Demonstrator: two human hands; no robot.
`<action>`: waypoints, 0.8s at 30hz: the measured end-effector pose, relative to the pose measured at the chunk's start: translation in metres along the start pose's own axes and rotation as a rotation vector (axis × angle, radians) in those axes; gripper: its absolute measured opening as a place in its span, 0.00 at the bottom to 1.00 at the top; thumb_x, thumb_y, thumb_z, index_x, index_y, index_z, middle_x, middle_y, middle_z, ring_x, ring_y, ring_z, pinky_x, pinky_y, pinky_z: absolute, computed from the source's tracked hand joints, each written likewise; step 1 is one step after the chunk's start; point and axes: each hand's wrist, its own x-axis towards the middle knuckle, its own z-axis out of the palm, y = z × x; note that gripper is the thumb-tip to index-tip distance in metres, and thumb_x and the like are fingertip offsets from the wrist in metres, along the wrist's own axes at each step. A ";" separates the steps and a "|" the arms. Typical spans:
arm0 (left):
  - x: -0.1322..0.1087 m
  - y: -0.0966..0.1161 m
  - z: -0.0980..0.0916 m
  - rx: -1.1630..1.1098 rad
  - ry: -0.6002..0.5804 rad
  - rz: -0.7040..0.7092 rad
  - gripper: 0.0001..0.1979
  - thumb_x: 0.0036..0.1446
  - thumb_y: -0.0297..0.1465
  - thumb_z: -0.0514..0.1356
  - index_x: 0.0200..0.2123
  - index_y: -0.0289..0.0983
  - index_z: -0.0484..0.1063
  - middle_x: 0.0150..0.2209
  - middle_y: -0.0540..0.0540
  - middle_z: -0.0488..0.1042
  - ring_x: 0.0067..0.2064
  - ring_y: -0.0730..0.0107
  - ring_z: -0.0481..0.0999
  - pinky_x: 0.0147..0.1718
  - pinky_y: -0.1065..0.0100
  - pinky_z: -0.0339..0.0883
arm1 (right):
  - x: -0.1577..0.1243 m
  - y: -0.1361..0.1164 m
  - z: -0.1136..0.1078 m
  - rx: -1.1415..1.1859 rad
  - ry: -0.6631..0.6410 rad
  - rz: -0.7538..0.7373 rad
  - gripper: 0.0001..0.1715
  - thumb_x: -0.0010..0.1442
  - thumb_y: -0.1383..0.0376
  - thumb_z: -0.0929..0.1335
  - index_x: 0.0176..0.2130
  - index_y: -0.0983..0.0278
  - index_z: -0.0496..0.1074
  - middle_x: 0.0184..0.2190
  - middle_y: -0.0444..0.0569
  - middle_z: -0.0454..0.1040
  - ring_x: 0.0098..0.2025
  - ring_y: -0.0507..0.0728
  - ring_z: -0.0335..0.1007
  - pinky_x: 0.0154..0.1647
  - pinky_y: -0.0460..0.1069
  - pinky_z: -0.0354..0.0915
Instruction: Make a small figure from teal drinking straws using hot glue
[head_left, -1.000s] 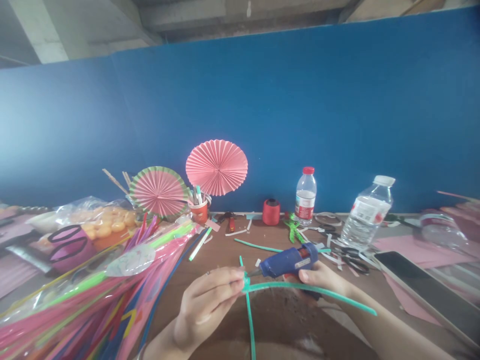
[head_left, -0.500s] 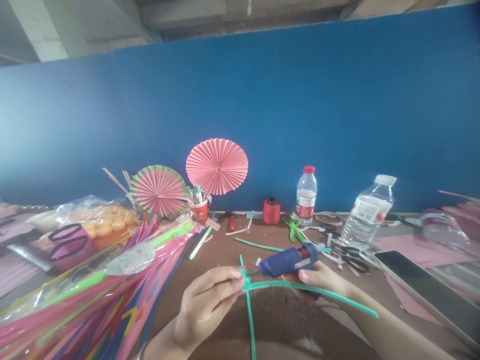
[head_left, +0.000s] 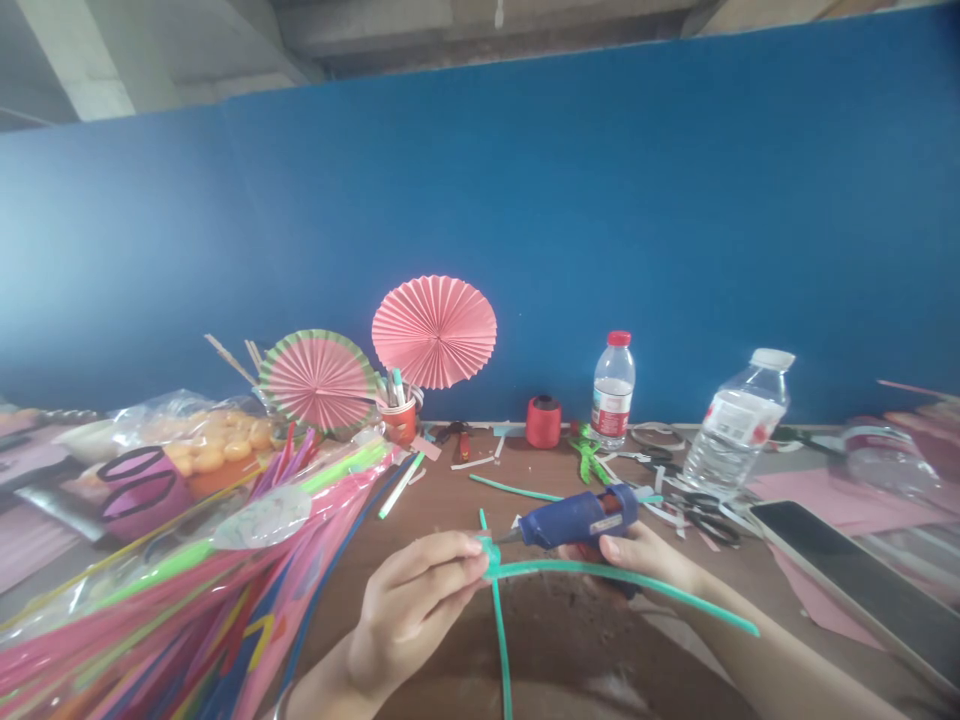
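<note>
My left hand (head_left: pixel 416 605) is closed in a pinch on the crossing point of two teal paper sticks (head_left: pixel 600 575), held just above the brown table (head_left: pixel 450 505). One stick runs right, the other hangs down toward me. My right hand (head_left: pixel 637 558) grips a blue hot glue gun (head_left: pixel 577 518), whose metal tip points left and nearly touches the pinched joint.
A bag of coloured sticks (head_left: pixel 187 590) fills the left. At the back stand two pink paper fans (head_left: pixel 433 332), an orange pen cup (head_left: pixel 399 420), a red thread spool (head_left: pixel 542 422) and two water bottles (head_left: pixel 611 388). Scissors (head_left: pixel 697 515), paper scraps and a dark phone (head_left: pixel 855 580) lie right.
The glue gun tip has edged slightly up and closer to the pinched joint. Both hands otherwise keep their places.
</note>
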 end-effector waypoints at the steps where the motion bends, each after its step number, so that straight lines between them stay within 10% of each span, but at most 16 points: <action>1: 0.000 0.000 0.000 -0.001 0.000 0.001 0.14 0.46 0.16 0.62 0.37 0.33 0.73 0.36 0.45 0.76 0.35 0.69 0.77 0.34 0.71 0.76 | 0.000 0.000 0.000 -0.002 0.003 0.002 0.26 0.48 0.47 0.67 0.29 0.69 0.68 0.19 0.41 0.60 0.15 0.45 0.56 0.13 0.42 0.46; 24: 0.005 0.003 -0.001 -0.027 -0.005 0.007 0.14 0.45 0.14 0.61 0.37 0.31 0.73 0.36 0.44 0.75 0.36 0.70 0.77 0.35 0.72 0.75 | 0.000 -0.004 0.005 -0.007 0.095 -0.078 0.31 0.48 0.44 0.65 0.35 0.69 0.71 0.27 0.50 0.69 0.18 0.47 0.59 0.14 0.42 0.55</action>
